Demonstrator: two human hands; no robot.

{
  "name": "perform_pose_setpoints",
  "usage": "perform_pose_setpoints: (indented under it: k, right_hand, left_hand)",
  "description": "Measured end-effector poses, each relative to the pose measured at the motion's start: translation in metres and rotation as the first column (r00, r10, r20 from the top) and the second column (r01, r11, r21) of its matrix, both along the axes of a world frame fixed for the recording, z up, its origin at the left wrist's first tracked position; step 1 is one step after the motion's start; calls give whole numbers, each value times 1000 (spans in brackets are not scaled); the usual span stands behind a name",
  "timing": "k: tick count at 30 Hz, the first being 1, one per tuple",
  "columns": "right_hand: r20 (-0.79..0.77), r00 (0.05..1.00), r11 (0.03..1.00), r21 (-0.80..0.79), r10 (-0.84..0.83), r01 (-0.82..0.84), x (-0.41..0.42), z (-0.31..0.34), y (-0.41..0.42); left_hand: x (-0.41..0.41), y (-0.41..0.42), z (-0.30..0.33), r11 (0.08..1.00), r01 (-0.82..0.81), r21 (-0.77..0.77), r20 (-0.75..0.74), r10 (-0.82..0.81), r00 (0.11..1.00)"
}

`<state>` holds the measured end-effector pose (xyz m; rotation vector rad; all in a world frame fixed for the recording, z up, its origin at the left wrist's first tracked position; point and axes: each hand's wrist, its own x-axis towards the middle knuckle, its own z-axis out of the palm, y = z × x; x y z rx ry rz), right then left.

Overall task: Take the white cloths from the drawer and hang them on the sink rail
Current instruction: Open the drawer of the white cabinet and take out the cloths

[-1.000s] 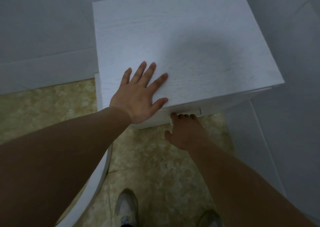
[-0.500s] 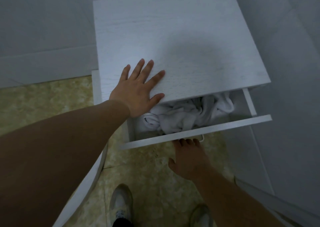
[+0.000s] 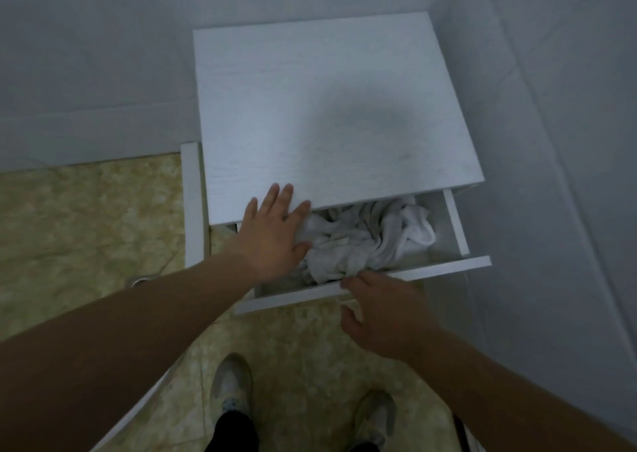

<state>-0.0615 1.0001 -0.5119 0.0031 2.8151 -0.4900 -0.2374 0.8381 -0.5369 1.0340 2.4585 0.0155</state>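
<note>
Several crumpled white cloths (image 3: 365, 241) (soft, wrinkled) fill the flat-fronted drawer (image 3: 448, 267).

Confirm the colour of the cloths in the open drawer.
White, crumpled cloths in the white drawer, clearest in the head view.

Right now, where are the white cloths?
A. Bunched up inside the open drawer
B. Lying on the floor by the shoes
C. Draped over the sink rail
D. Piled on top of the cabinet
A: the white cloths lie crumpled inside the pulled-out drawer, with the left hand resting flat at their left edge and the right hand at the drawer front, holding nothing.
</note>
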Motion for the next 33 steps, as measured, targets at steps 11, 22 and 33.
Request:
perform_pose_setpoints:
  k: [11, 22, 33]
  right_hand:
    - [318, 923, 976, 69, -217, 206, -53, -32, 96]
    - [445, 870, 976, 62, -213, 207, -48, -112, 102]
    - [530, 833, 986, 49, -161, 160, -63, -139, 114]
  left_hand:
    - [25, 41, 12, 988, -4, 152, -26, 8, 1000]
    - [78, 48, -51, 945, 132, 300, -154, -88, 984]
    - [30, 47, -117, 994, 108, -25, 22, -107, 994]
